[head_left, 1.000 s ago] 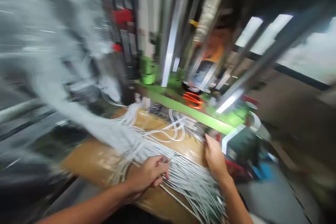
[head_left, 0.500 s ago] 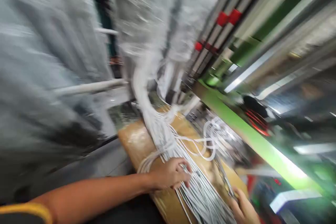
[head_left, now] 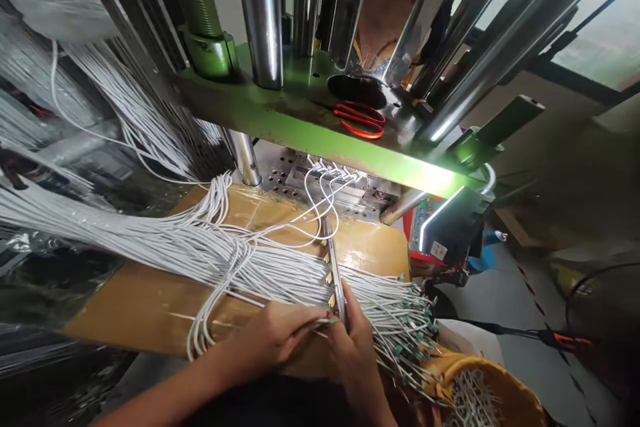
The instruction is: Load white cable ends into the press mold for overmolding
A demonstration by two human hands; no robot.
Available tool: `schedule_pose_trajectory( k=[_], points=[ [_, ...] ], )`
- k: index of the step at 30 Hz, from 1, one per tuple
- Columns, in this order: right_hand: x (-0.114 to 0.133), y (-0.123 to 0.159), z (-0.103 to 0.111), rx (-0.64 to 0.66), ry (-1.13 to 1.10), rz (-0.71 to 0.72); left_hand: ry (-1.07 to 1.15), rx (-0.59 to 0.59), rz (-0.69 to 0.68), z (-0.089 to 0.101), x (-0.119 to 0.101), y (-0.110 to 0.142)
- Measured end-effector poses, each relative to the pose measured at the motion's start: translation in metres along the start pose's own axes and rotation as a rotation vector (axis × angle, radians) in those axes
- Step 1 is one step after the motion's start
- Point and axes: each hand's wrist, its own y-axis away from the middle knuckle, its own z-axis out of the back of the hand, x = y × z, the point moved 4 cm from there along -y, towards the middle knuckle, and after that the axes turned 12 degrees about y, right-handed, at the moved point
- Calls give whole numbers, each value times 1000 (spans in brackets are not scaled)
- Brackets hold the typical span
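A narrow metal bar [head_left: 334,267] with several small brass-coloured pieces along its left side lies across a bundle of white cables [head_left: 190,247]. My right hand [head_left: 356,343] is closed around the bar's near end. Just left of it, my left hand [head_left: 277,330] pinches a single white cable [head_left: 320,324], whose greenish tip is at the bar's near end; whether it sits in the bar I cannot tell. The bundle's loose ends, with small green tips [head_left: 413,320], fan out to the right. Beneath everything is a brown wrapped board [head_left: 135,307].
Behind the board stands a green press plate [head_left: 300,123] between steel columns, with red-handled scissors [head_left: 363,120] on top. Several cables run into a metal mould [head_left: 330,180] below it. A yellow-lined bin [head_left: 515,387] with white scraps stands at the lower right.
My view has swung right toward the press. The left hand has gone from open fingers over the bundle to pinching one cable beside the bar; the right hand still holds the bar.
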Motion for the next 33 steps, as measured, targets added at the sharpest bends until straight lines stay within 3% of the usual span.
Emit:
schedule_pose_trajectory(
  k=[6,17,33],
  points=[
    [2,-1,-1,29,-83,-5,69,34,-60,1,-1,-5],
    [-2,1,-6,15,-103,-29,-8,-49,-318,3,-2,-9],
    [1,0,-7,-3,-120,-29,-71,-79,-360,4,-2,-7]
  ],
)
